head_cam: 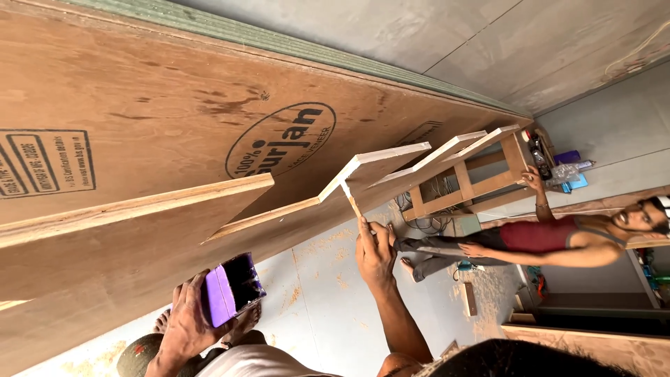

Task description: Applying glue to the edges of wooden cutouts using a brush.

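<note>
Stick (351, 197) looks light, thin and stiff, likely snappable; my right hand (375, 253) pinches its lower end, tip touching the edge of the pale plywood strip (373, 162). Left hand (187, 322) wraps the purple container (230, 287); I judge it smooth, maybe slippery, best gripped around the body.

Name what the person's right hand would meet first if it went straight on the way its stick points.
Most likely the wooden strip: the stick in the right hand already ends at it, though depth is unclear.
</note>
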